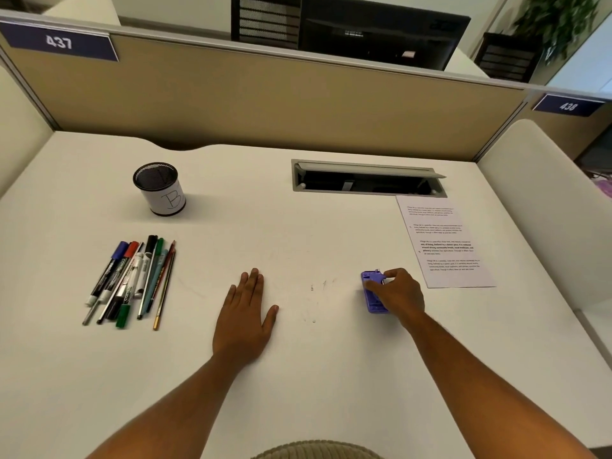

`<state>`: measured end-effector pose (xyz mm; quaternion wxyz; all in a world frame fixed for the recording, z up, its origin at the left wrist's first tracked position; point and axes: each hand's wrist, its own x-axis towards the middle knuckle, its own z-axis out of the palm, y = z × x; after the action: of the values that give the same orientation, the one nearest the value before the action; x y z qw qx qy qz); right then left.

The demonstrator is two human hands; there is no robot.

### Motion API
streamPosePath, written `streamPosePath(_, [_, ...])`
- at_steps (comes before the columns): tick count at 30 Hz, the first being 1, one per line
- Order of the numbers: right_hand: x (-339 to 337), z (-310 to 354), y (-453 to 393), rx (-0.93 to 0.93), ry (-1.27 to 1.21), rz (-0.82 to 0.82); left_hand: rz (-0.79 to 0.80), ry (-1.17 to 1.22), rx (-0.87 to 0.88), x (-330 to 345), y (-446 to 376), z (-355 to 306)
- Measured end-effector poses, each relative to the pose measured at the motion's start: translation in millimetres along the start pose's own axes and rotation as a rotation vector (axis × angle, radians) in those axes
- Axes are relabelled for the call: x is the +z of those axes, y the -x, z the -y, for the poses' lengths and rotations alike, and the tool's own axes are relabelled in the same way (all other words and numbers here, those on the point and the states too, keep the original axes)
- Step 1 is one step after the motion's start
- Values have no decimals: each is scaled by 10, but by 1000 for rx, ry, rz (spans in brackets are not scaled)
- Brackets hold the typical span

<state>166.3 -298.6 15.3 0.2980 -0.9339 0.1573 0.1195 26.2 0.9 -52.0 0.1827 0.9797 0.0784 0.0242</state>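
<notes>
My left hand (246,313) lies flat on the white desk (298,376), palm down with fingers straight, holding nothing. My right hand (397,293) is curled over a small purple stapler (372,298) that rests on the desk, with fingers and thumb round its top end. A printed sheet of paper (445,243) lies just right of that hand. A bundle of several markers, pens and pencils (132,279) lies on the desk left of my left hand. A black mesh pen cup (160,188) with a white label marked "B" stands upright behind the pens.
An open cable hatch (367,178) is set into the desk behind the paper. A tan partition (265,101) with number signs 437 and 438 closes the back. White side panels (543,193) flank the desk. A black monitor back (381,34) rises beyond the partition.
</notes>
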Motion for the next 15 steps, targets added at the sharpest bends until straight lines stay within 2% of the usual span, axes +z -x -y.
streamPosePath(3, [-7,28,45,-3,71,-1,1,-12,0,1,1,2])
streamPosePath(5, [12,100,134,-47,162,-117,2,-9,-3,6,-1,2])
streamPosePath(7, [69,200,272,-193,168,-278,3,-9,-4,11,-4,3])
streamPosePath(9, [182,294,421,-411,101,-315,-1,0,-4,14,-7,6])
streamPosePath(12, [403,361,612,-631,63,-78,0,-4,0,15,-6,6])
streamPosePath(15, [615,373,660,-693,179,90,-4,0,1,17,-7,7])
